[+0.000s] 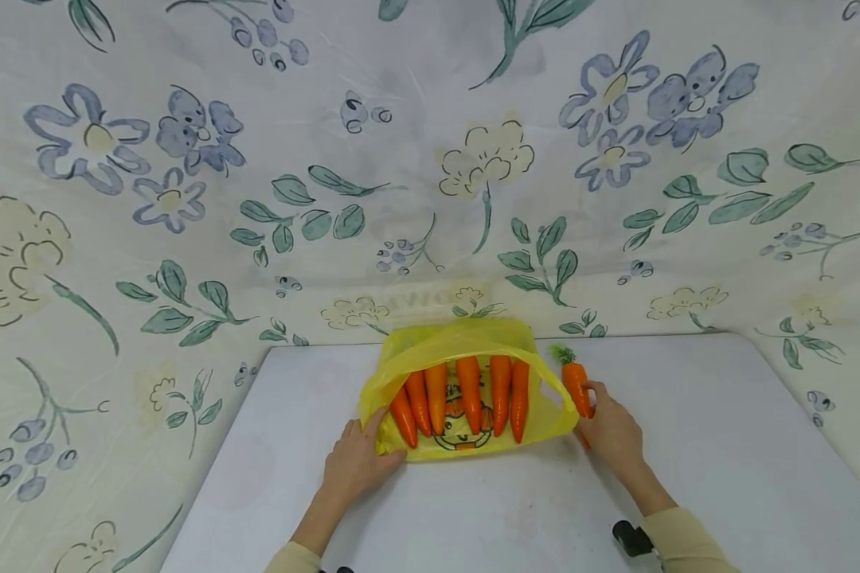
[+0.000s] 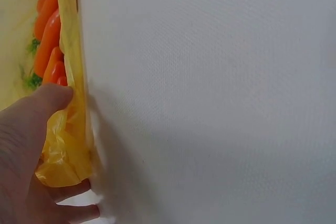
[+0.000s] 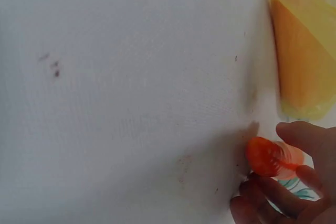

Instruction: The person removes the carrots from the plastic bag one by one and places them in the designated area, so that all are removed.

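Note:
A yellow plastic bag [image 1: 416,454] with a printed cartoon face lies on the white table, its mouth gaping toward me. Several glossy orange carrots [image 1: 471,394] lie side by side inside, tips toward me; green tops show in the left wrist view. My left hand [image 1: 358,465] holds the bag's left edge, thumb [image 2: 55,98] inside the rim and the other fingers outside. Right of the bag, my right hand [image 1: 612,434] holds a single carrot [image 1: 575,380] with a leafy green top pointing away. In the right wrist view, that carrot [image 3: 265,157] sits between thumb and fingers, tip toward the camera.
The white table [image 1: 473,517] extends on both sides of the bag. Behind it rises a flower-patterned cloth [image 1: 416,199]. A black device [image 1: 631,539] is at the right wrist. Small dark specks [image 3: 55,71] mark the tabletop.

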`<state>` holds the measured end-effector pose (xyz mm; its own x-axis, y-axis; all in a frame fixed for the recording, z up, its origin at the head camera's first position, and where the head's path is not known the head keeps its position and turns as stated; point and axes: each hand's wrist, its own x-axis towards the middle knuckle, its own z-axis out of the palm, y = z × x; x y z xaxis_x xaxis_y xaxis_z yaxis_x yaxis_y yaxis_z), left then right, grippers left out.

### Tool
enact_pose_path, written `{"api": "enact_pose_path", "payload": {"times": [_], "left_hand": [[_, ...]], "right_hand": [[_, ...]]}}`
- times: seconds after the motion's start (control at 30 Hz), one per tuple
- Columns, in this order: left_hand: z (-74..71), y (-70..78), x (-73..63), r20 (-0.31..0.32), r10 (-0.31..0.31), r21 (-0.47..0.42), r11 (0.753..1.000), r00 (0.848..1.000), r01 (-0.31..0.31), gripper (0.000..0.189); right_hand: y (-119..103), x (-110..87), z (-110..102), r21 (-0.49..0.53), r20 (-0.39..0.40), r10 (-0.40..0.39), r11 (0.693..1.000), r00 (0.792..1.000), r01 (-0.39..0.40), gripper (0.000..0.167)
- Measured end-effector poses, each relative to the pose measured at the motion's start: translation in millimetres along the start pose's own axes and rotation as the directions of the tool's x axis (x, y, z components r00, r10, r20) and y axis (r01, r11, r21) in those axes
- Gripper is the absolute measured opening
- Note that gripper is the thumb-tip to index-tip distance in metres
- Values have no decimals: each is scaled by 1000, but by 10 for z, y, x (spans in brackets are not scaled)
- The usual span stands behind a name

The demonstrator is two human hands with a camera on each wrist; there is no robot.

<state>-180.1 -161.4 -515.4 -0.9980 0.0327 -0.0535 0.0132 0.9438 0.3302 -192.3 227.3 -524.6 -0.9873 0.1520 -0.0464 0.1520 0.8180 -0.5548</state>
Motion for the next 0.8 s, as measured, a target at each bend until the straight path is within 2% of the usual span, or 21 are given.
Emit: {"api": "enact_pose_path", "payload": {"times": [0.2,0.43,0.8], "left_hand": [[3,21,5,3,0,-5,1000,1000,0,78],[12,26,33,-24,26,12,1000,999,-25,77],[24,15,6,-52,36,12,999,998,-36,77]], "right_hand": [[-6,-3,-33,-10,6,-12,1000,1000,12,59],[-39,-17,-94,1,17,-13,1000,1000,13,60],[-34,1,-104,14,68,25,1000,997,-26,65]]}}
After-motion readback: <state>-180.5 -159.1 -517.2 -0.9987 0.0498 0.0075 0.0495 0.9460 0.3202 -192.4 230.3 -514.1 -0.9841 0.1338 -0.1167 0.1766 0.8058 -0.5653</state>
